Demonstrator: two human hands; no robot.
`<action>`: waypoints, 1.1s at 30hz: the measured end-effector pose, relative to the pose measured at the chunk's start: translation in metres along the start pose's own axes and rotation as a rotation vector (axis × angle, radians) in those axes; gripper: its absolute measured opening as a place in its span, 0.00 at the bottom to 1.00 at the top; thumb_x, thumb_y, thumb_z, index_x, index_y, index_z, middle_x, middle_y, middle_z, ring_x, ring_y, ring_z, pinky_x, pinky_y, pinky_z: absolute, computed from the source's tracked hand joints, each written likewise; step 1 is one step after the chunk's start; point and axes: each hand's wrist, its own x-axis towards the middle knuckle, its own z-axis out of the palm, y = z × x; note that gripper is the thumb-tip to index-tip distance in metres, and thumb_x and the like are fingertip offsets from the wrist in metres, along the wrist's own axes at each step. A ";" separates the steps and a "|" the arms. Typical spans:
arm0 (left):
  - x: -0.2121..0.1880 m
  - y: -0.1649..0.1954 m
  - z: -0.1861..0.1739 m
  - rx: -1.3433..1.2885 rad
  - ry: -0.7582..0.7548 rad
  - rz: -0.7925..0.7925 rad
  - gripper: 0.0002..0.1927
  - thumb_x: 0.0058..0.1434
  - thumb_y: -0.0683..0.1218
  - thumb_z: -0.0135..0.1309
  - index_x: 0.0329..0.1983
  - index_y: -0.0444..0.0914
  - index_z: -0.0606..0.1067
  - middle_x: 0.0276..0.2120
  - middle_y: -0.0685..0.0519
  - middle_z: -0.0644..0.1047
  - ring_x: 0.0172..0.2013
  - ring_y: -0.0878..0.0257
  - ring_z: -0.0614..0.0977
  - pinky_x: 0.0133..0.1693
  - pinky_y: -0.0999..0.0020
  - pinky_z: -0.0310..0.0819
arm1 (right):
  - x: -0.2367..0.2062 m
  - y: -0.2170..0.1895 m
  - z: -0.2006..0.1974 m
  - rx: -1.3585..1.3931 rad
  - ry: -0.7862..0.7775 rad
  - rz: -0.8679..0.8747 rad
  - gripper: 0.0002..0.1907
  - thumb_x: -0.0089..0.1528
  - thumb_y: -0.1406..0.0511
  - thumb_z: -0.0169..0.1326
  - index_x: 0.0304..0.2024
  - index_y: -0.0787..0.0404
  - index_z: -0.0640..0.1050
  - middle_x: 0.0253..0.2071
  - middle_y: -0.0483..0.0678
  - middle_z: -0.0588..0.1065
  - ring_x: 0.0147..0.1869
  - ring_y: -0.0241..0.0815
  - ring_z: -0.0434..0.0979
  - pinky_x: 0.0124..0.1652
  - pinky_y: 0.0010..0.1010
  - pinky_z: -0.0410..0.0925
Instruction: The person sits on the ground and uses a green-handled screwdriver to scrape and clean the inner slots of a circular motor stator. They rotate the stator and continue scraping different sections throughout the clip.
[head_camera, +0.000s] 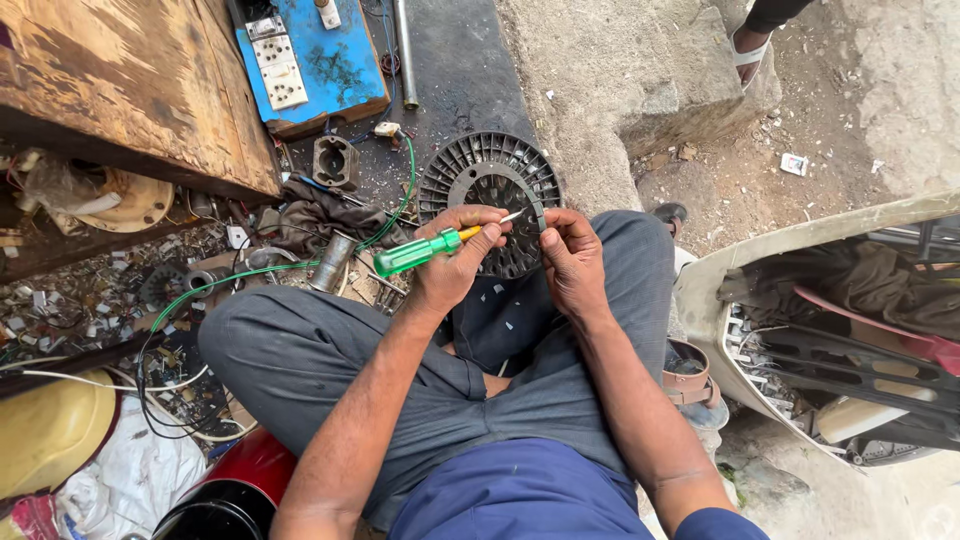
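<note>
Right over the round grey fan disc (480, 170), the left hand (450, 265) grips a green-handled screwdriver (425, 250), while the right hand (572, 262) pinches the disc's rim beside the tip.

Dark ground (460, 70) bearing: blue switchboard panel (310, 60), metal tube (404, 50), small motor housing (335, 160), grey rag (325, 215), green wire (250, 272), scattered metal scrap (70, 300).
</note>
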 end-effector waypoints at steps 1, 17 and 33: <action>0.000 0.000 0.000 -0.012 0.009 0.006 0.06 0.70 0.37 0.54 0.48 0.30 0.76 0.48 0.44 0.81 0.48 0.57 0.86 0.48 0.66 0.87 | 0.000 0.000 0.000 0.001 -0.002 0.001 0.13 0.69 0.69 0.59 0.55 0.65 0.76 0.47 0.46 0.77 0.50 0.33 0.76 0.54 0.24 0.70; -0.004 -0.012 0.017 0.015 0.120 0.109 0.07 0.71 0.41 0.55 0.46 0.30 0.76 0.44 0.44 0.81 0.43 0.59 0.86 0.47 0.68 0.85 | 0.007 0.002 -0.002 0.022 -0.019 0.004 0.13 0.68 0.67 0.60 0.54 0.63 0.76 0.48 0.45 0.77 0.54 0.35 0.77 0.57 0.27 0.70; 0.003 -0.012 0.020 0.023 0.101 0.053 0.06 0.70 0.41 0.56 0.45 0.34 0.79 0.42 0.48 0.83 0.41 0.63 0.87 0.44 0.70 0.86 | 0.007 0.002 -0.007 0.032 -0.031 0.055 0.19 0.66 0.65 0.63 0.57 0.64 0.75 0.49 0.46 0.77 0.55 0.37 0.76 0.59 0.31 0.69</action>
